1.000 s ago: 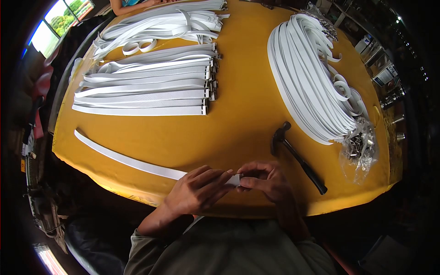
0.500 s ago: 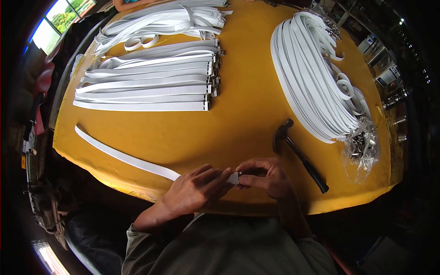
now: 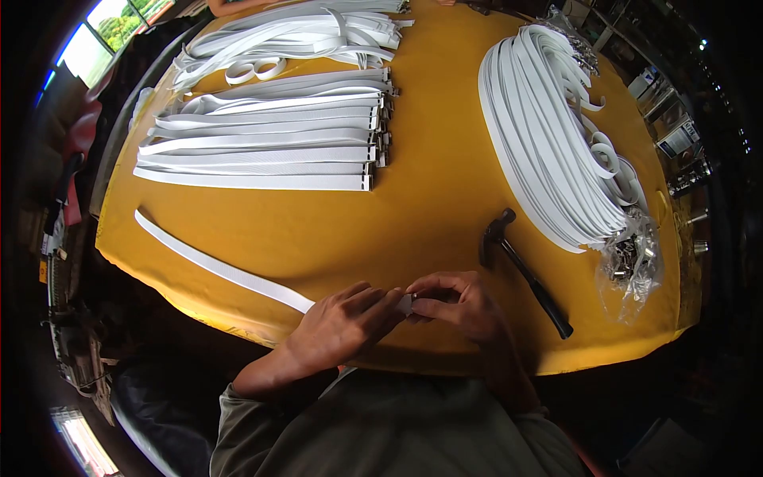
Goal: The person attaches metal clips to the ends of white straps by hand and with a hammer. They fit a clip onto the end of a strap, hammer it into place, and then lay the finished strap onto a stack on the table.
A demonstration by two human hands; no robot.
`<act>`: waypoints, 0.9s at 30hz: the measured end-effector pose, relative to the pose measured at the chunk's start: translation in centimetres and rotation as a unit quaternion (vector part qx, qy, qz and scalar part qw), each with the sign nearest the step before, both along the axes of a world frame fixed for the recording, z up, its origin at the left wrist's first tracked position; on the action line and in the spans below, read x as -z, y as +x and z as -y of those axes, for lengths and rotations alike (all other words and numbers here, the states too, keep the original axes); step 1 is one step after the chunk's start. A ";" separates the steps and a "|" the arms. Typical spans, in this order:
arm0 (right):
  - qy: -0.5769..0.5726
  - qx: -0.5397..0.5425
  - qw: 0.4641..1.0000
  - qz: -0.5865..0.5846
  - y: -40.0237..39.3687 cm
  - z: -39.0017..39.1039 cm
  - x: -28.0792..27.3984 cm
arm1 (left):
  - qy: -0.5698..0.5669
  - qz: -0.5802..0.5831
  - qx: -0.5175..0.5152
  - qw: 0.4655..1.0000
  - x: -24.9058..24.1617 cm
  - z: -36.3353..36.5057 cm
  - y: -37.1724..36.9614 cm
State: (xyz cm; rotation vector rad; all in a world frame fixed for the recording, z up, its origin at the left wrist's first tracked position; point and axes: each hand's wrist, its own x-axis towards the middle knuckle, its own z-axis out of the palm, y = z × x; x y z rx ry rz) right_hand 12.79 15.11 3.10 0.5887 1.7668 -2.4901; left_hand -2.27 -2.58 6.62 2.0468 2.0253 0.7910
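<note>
A white strap (image 3: 230, 264) runs from the left of the table into my left hand (image 3: 338, 326), whose fingers are closed over it near its right end. My right hand (image 3: 457, 306) pinches a small metal piece (image 3: 413, 297) at that end of the strap. The fingertips cover most of the piece, so its exact shape is hidden. Both hands are close together at the table's near edge. A claw hammer (image 3: 524, 273) with a black handle lies just right of my right hand.
White straps with metal buckles (image 3: 254, 151) lie in rows at the left, with looser straps (image 3: 294, 40) behind. A thick bundle of white straps (image 3: 540, 135) and a plastic bag of metal parts (image 3: 632, 258) lie at the right. Another person's arm (image 3: 230, 6) rests at the far edge.
The view has shifted slightly, so the table's things sit a little further right. Both hands keep their hold on the strap end, with only small finger movement.
</note>
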 end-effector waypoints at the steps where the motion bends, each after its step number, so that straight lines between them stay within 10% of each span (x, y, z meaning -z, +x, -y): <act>1: 0.000 -0.001 1.000 0.000 -0.1 0.0 0.0 | 0.000 0.000 -0.001 1.000 0.0 0.1 0.0; 27: 0.068 0.071 0.995 -0.023 -0.6 1.0 -0.2 | 0.020 0.122 -0.063 0.990 0.2 -0.6 -0.6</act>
